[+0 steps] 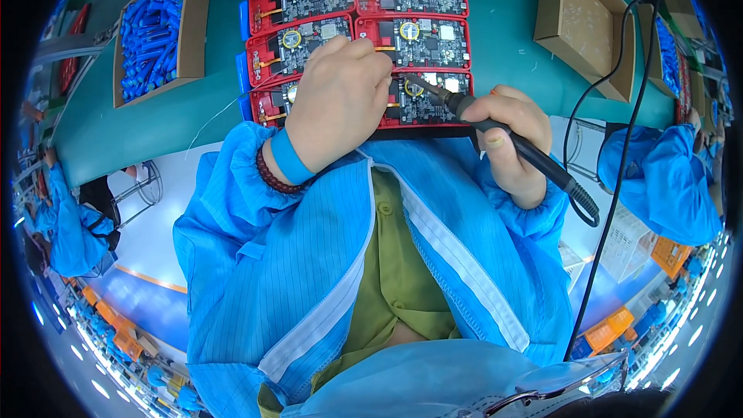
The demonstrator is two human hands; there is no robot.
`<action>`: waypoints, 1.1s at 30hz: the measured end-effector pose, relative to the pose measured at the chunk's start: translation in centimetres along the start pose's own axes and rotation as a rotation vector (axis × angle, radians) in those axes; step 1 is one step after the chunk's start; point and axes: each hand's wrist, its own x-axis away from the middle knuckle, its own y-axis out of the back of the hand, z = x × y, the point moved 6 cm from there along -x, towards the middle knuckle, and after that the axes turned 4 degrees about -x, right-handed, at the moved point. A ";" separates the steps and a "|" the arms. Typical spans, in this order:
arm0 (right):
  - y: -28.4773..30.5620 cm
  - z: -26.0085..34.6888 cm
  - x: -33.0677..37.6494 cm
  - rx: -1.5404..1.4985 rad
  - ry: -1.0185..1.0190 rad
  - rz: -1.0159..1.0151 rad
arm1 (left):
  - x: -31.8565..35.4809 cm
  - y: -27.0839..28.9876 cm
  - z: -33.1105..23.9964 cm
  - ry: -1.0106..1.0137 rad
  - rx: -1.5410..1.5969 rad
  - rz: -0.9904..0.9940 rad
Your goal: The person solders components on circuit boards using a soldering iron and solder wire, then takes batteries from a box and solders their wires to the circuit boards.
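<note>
My right hand point(523, 176) is closed around the black handle of a soldering iron point(545, 162). The iron's tip points left, over the circuit board point(424, 107) nearest me in the right column. Beside the tip, my left hand point(340, 93) is closed, its fingers pressed together above the boards. Whatever it holds, if anything, is hidden by the hand. Red cases point(470, 48) sit in two columns under and beyond my hands, each with a dark circuit board carrying a round, yellow-rimmed part point(409, 31). My left hand covers part of the nearest left board point(271, 104).
On the left, a cardboard box point(193, 39) holds many blue cylindrical pieces point(155, 31). Another cardboard box point(584, 23) stands right, near hanging black cables point(628, 101). Blue pieces point(243, 19) line the cases' left side. A thin strand point(209, 120) lies on the green table point(503, 31).
</note>
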 end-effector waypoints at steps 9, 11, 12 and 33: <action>1.5 -0.5 0.8 -0.112 -0.003 -0.209 | 0.0 -0.1 -0.3 -0.016 0.000 -0.010; 2.2 -0.8 1.0 -0.148 0.030 -0.361 | -0.1 -0.1 -0.3 -0.019 0.008 -0.012; 2.2 -0.8 1.1 -0.104 -0.033 -0.372 | -0.1 -0.1 -0.3 -0.018 0.016 -0.012; 4.8 -1.5 1.5 -0.070 0.001 -0.574 | 3.3 12.9 5.0 0.129 -0.252 -0.503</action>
